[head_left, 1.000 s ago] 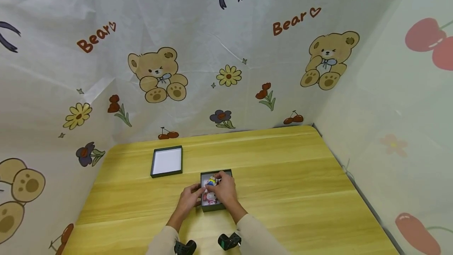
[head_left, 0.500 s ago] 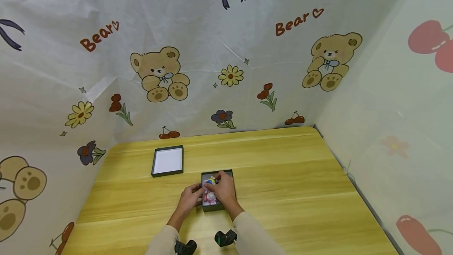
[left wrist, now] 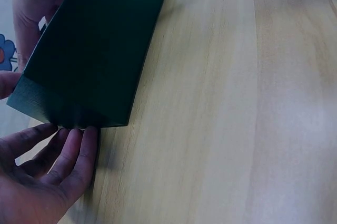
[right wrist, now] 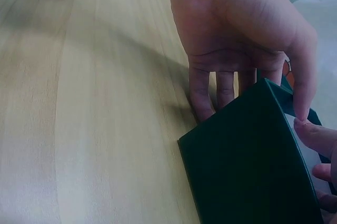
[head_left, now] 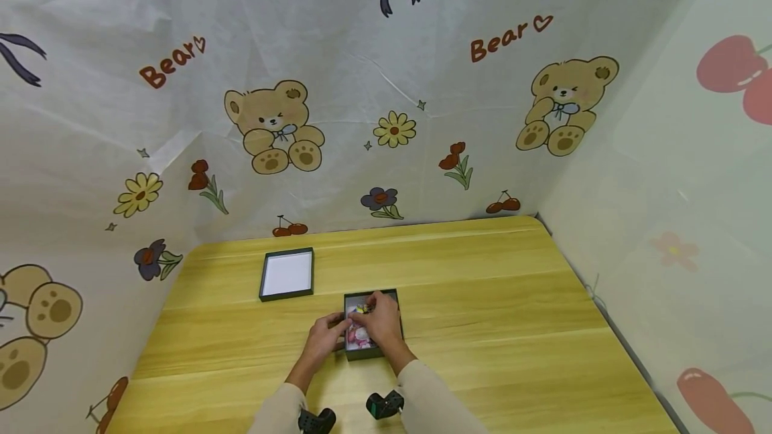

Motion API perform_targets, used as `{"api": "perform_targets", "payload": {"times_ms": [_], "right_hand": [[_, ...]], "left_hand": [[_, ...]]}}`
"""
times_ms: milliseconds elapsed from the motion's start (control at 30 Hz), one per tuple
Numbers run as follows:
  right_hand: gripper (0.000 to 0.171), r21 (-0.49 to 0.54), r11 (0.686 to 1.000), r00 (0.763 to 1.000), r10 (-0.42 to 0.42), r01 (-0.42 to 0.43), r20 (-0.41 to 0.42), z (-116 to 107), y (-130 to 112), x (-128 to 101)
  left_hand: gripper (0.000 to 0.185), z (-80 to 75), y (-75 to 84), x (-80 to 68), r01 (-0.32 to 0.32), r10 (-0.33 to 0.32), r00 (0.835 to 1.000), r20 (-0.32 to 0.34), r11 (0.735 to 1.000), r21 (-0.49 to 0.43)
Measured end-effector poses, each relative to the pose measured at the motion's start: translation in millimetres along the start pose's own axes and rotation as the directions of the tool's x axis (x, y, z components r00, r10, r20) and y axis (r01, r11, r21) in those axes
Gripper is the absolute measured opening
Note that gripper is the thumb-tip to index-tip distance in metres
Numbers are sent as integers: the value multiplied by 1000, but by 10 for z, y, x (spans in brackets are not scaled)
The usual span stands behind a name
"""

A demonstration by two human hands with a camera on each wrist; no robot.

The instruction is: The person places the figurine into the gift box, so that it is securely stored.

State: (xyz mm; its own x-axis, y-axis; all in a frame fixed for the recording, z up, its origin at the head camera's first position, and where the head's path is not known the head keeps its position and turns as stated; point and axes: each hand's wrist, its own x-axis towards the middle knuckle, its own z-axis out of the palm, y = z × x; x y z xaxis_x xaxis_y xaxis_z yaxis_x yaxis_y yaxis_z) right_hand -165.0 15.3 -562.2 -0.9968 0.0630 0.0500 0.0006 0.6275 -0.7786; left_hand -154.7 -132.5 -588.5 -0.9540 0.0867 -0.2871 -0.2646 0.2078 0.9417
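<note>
A small dark green box sits on the wooden table, with small colourful toys inside it. My left hand holds its left side, the fingers lying against the outer wall of the box. My right hand covers its right half. In the right wrist view, that hand has its fingers running down an outer wall of the box and its thumb curled over the rim. Most of the toys are hidden under it.
The box's lid lies upside down, white inside up, on the table to the back left. Patterned cloth walls close the table at the back, left and right. Bare tabletop stretches to the right of the box.
Both hands stay on the box. My right hand's fingers have crept slightly further over the yellow toy at the far end.
</note>
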Motion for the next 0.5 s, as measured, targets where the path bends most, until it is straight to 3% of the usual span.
{"api": "perform_targets", "payload": {"times_ms": [500], "right_hand": [[32, 56, 998, 1000, -29, 29, -10, -15, 18, 15]], "left_hand": [[54, -2, 12, -7, 5, -5, 1000, 11, 1000, -9]]}}
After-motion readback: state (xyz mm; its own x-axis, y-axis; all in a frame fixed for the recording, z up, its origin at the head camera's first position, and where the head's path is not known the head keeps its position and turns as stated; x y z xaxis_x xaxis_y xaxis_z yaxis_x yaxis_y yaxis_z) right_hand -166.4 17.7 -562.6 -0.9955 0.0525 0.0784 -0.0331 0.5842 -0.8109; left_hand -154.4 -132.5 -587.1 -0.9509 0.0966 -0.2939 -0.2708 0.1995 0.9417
